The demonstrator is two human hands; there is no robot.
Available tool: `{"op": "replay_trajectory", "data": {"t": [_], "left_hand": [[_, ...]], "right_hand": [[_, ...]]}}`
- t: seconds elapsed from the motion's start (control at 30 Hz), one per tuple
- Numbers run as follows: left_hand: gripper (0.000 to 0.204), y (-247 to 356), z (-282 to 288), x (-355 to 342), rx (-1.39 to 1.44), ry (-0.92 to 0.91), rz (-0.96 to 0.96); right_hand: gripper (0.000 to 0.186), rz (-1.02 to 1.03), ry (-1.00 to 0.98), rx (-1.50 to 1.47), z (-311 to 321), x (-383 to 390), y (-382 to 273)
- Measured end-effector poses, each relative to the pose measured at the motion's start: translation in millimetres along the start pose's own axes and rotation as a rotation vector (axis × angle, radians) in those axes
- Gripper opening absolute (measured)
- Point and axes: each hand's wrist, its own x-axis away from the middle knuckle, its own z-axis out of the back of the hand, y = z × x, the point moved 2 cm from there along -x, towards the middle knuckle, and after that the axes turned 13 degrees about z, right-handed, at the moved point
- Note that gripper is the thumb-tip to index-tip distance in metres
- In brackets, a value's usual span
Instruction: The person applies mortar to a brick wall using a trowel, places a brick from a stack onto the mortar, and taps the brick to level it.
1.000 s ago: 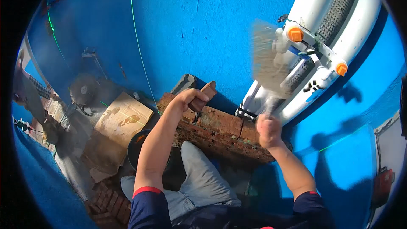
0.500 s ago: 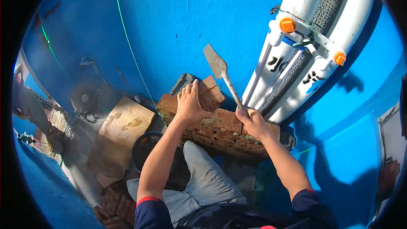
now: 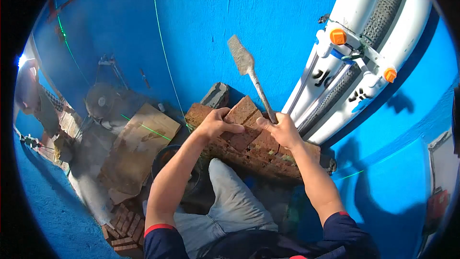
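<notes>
My right hand is closed round the handle of a trowel, whose mortar-smeared blade points up toward the blue wall. My left hand curls its fingers and thumb over the near left edge of a reddish brick. A dark seam crosses that brick's top, so I cannot tell whether it is one piece or two. The brick lies at an angle on a low brick wall, which runs along the blue wall. Behind my left hand stands a grey, mortar-covered block.
White pipes with orange caps lean at the right. A dark bucket stands beside my left forearm, near a brown board. Stacked bricks lie lower left, a round fan-like thing farther back. Green laser lines cross the blue wall.
My left hand has gone from spread fingers to curled ones on the brick. The right hand and trowel have come slightly closer to it. The whole view has shifted a little.
</notes>
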Motion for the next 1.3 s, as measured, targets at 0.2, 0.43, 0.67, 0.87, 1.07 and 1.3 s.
{"op": "replay_trajectory", "data": {"t": [0.2,0.43,0.67,0.87,1.07,1.3], "left_hand": [[0.057,9.2,-4.3,-16.9,-0.97,0.877,-0.25],[0.048,12.9,-1.8,-52.1,-1.165,0.97,-0.211],[0.054,5.7,13.8,-51.7,-1.04,1.016,-0.309],[0.039,7.2,16.6,-60.6,-1.074,1.069,-0.397],[0.049,31.4,22.2,-28.0,-0.725,0.994,-0.163],[0.056,21.9,12.6,-5.7,0.182,0.395,0.137]], "right_hand": [[0.052,0.091,0.015,0.357,23.4,33.1,-35.6],[0.049,0.021,-0.036,0.399,17.4,46.5,-7.8],[0.042,0.684,0.275,-0.179,33.4,46.8,-90.9],[0.051,0.06,0.096,0.605,8.8,62.4,47.6],[0.046,-0.044,0.102,0.555,18.9,87.5,-22.8],[0.045,0.068,0.11,0.57,47.0,89.7,-19.3]]}}
